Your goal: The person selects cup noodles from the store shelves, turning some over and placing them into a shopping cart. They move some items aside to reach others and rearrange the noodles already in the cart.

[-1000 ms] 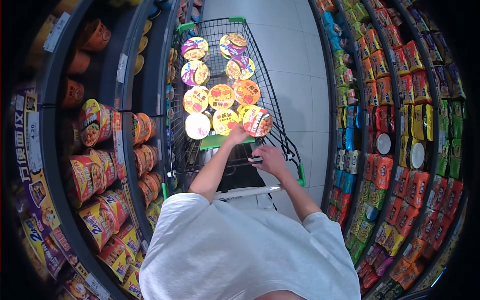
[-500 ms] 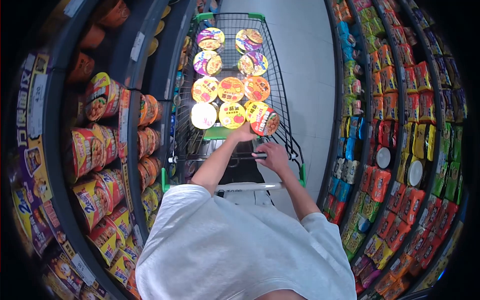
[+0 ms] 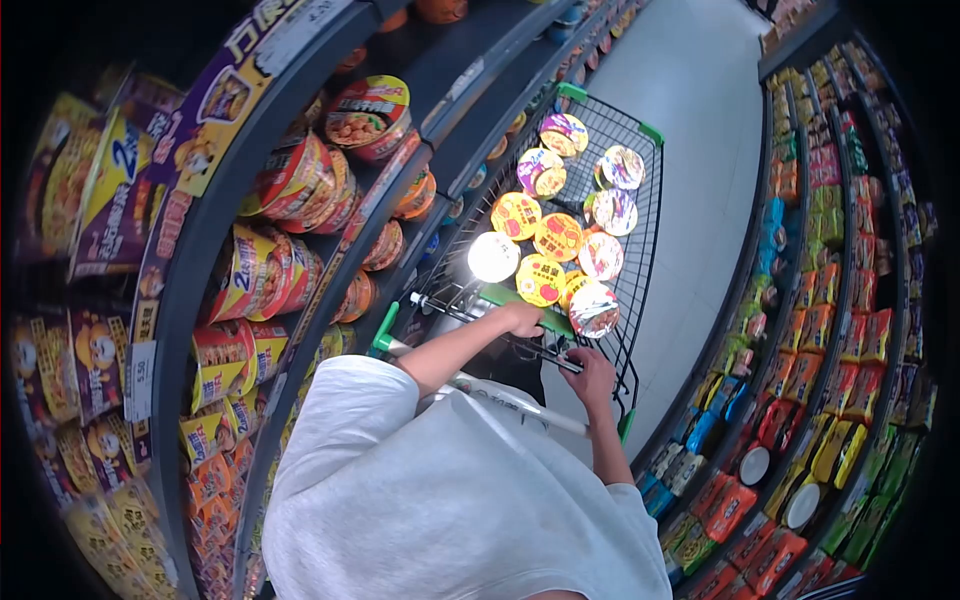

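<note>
My left hand (image 3: 521, 320) is over the near end of the shopping cart (image 3: 650, 215), beside its green flap (image 3: 497, 294). It holds nothing that I can see, and its fingers look loosely bent and apart. My right hand (image 3: 592, 374) is closed at the black bar (image 3: 545, 353) near the handle. Just ahead of it, a noodle cup with a red and white lid (image 3: 594, 309) leans over a yellow-lidded cup at the cart's near right corner. A yellow-lidded noodle cup (image 3: 541, 280), a glare-whitened cup (image 3: 494, 257) and several orange and purple-lidded cups stand in rows.
Shelves of noodle tubs (image 3: 262, 270) run close along the left. Racks of bagged noodles (image 3: 830, 360) line the right side, with round white discs (image 3: 801, 506) on them. The pale tiled floor (image 3: 700, 130) stretches between.
My left hand has come away from the red-lidded cup, back toward the handle. The view has turned left, so the cart now appears angled and farther right. My right hand stays by the bar.
</note>
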The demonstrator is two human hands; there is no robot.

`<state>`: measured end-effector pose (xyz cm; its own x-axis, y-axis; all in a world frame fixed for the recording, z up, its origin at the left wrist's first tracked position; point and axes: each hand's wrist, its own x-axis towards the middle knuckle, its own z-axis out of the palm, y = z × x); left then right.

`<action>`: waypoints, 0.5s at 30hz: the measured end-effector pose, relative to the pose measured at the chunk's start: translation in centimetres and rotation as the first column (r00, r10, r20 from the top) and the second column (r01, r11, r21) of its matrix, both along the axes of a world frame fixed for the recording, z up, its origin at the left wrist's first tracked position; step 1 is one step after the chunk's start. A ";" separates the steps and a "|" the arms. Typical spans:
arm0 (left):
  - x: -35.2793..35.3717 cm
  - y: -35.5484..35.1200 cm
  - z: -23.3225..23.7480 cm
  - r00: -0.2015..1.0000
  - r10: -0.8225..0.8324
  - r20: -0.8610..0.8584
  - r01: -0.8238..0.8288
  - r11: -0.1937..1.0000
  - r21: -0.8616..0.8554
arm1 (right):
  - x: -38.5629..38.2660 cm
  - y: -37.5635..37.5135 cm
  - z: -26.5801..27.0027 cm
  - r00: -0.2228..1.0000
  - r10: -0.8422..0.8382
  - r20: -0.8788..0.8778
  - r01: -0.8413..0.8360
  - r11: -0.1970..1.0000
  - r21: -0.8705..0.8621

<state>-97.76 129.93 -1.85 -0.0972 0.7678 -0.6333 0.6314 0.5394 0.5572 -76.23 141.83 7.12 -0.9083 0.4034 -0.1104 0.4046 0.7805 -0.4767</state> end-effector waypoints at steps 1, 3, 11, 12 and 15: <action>-0.2 -1.0 0.0 1.000 0.021 -0.013 -0.020 0.999 0.027 | -0.1 0.0 0.1 1.000 0.000 -0.001 0.000 1.000 -0.005; -0.6 -3.1 0.6 0.988 0.149 -0.036 -0.144 0.983 0.117 | 0.0 -0.1 0.2 1.000 -0.002 0.001 0.002 1.000 -0.018; -7.6 -6.2 16.1 0.843 0.513 -0.159 -0.274 0.665 0.695 | 0.3 0.2 -0.4 0.999 0.021 0.026 -0.020 0.999 -0.025; -10.1 -5.8 18.5 0.803 0.562 -0.199 -0.199 0.567 0.799 | 0.3 0.1 -0.3 0.999 0.013 0.038 -0.011 0.999 -0.045; -17.5 -5.6 27.6 0.580 0.756 -0.304 0.036 0.348 0.937 | 0.3 0.0 -0.3 0.999 -0.003 0.050 0.005 0.999 -0.051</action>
